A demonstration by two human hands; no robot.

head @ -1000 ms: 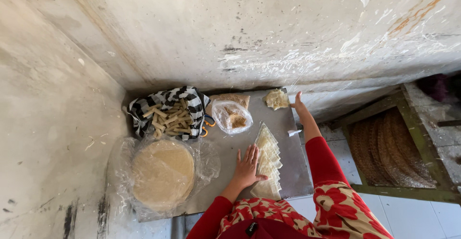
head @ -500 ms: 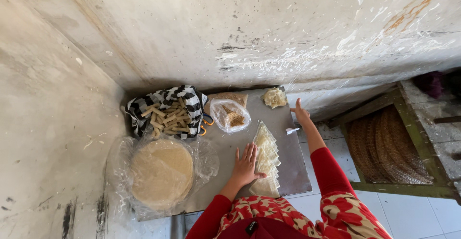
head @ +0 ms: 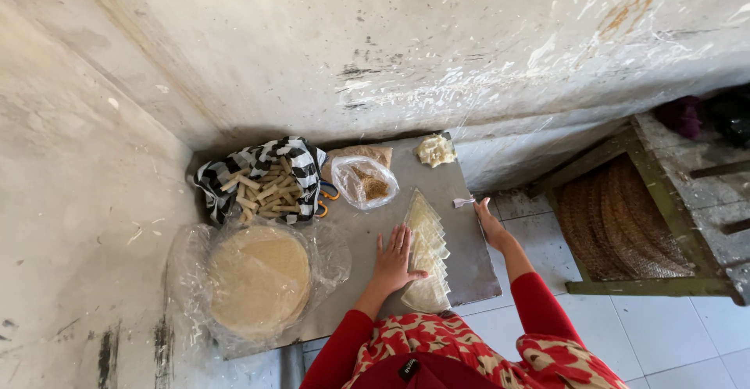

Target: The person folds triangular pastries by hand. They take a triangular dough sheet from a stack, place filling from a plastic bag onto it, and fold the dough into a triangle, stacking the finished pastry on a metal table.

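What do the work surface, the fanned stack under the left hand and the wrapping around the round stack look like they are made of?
Work surface: grey, flat, matte, probably sheet metal or stone. Fanned stack under the left hand: thin, pale, triangular sheets, apparently pastry dough. Wrapping around the round stack: clear, crinkled, glossy plastic film.

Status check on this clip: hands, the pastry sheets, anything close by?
Left hand flat beside the stack of cut wrappers, touching its edge. Right hand empty, by a small white utensil. Bag of filling sits just beyond.
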